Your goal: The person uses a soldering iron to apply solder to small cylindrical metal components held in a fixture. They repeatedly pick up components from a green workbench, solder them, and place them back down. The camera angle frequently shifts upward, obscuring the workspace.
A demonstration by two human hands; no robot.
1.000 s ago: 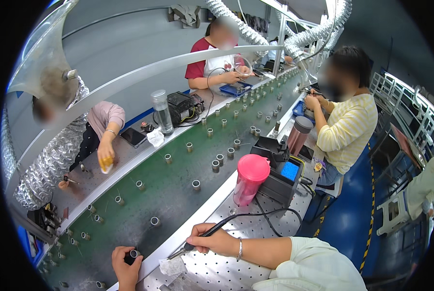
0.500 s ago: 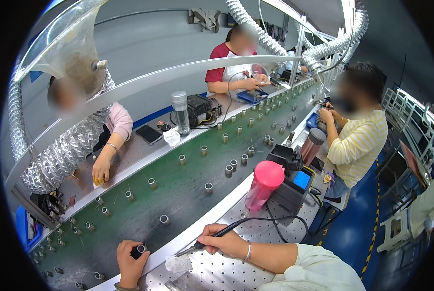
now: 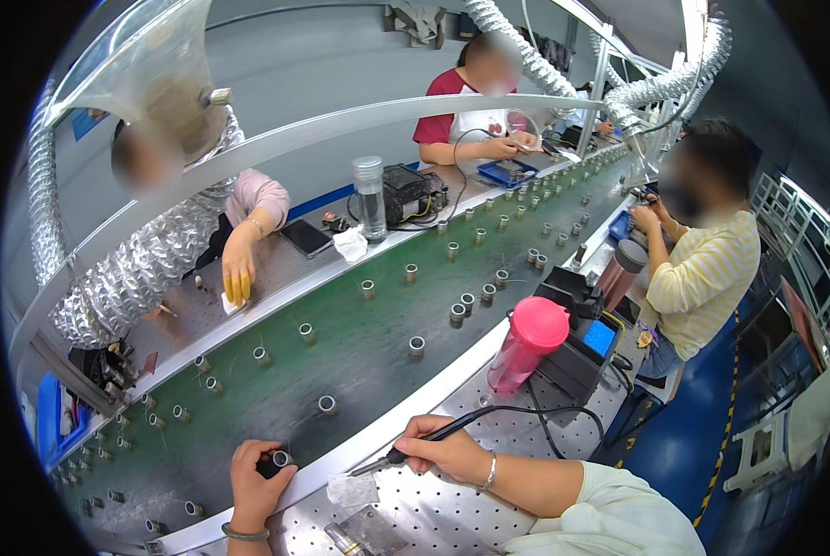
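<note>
At the near edge of the green belt, my left hand (image 3: 253, 484) is closed around a small metal cylinder (image 3: 282, 459) with an open top. Something black shows between the fingers beside it; I cannot tell what. My right hand (image 3: 443, 446) grips a soldering iron (image 3: 394, 457) like a pen, its black cable trailing off to the right. The iron's metal tip points left and down, over a crumpled white wipe (image 3: 352, 491) on the perforated metal table (image 3: 424, 519). Below the wipe lie a flat plate and a small glassy tube (image 3: 344, 539).
Several similar cylinders, some with thin wires, stand along the belt (image 3: 248, 417). A pink cup (image 3: 529, 343) and a black soldering station (image 3: 572, 371) with a blue sponge sit on my right. Co-workers sit across and to my right. A silver duct (image 3: 137, 278) hangs at left.
The whole view has shifted, so the scene sits further right. A co-worker's hand across the belt has turned, fingers pointing down. My hands keep the same holds.
</note>
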